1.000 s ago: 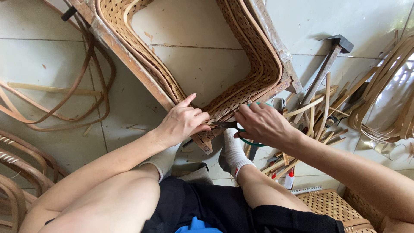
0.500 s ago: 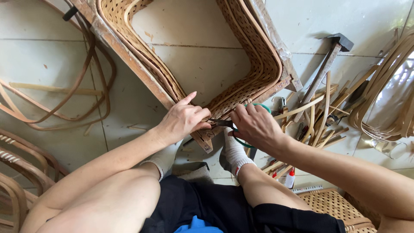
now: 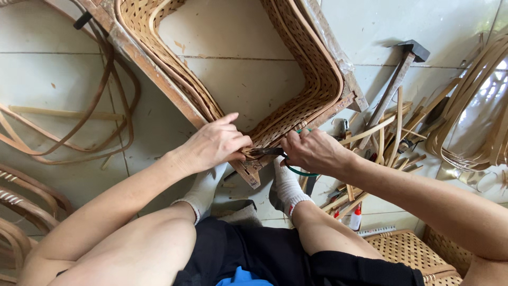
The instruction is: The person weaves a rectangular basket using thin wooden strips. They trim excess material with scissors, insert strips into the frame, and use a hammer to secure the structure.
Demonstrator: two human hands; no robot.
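left hand [image 3: 214, 145] clenched on the woven frame [image 3: 296, 69] corner, right hand [image 3: 312, 151] gripping green-handled pliers [image 3: 275, 152] just beside it; a slip could split the cane.

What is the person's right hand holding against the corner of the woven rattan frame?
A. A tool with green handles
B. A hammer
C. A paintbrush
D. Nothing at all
A: the right hand grips a tool with green handles whose dark tip meets the woven rattan frame at its corner, while the hammer lies untouched on the floor.
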